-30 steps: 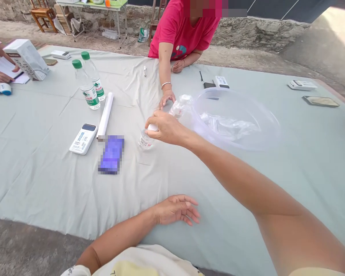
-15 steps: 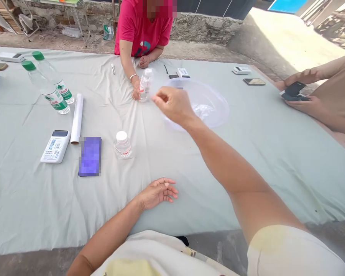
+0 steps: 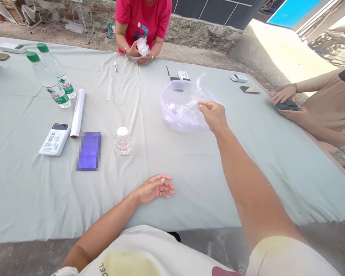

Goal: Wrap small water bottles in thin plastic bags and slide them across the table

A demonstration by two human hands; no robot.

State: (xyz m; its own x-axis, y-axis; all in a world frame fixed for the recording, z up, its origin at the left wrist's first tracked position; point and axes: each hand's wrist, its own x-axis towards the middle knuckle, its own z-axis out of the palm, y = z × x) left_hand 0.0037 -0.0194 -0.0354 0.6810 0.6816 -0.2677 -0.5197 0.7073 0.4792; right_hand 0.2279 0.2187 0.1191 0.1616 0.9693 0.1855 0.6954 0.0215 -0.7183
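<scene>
My right hand (image 3: 215, 116) is closed in a pinch over the right side of a translucent plastic basin (image 3: 175, 123). From its fingertips rises a thin piece of clear plastic film (image 3: 199, 86). More crumpled clear plastic (image 3: 178, 110) lies inside the basin. My left hand (image 3: 155, 188) rests palm-sideways on the cloth, fingers spread and holding nothing. Beyond it, to the left, a small clear bottle with a white cap (image 3: 122, 141) stands upright. Across the table, a person in a pink shirt holds another white-capped bottle (image 3: 143, 49) in both hands.
At left are two green-capped water bottles (image 3: 57, 92), a white roll (image 3: 78, 113), a power bank (image 3: 55, 140) and a blurred purple rectangle (image 3: 89, 151). A phone (image 3: 250, 89) and a white device (image 3: 238, 78) lie at right. A seated person there holds a dark object (image 3: 288, 105).
My right hand has moved right, away from the other person's bottle, to above the basin with film in its fingers. That person has drawn the bottle back to the chest. My left hand stays put.
</scene>
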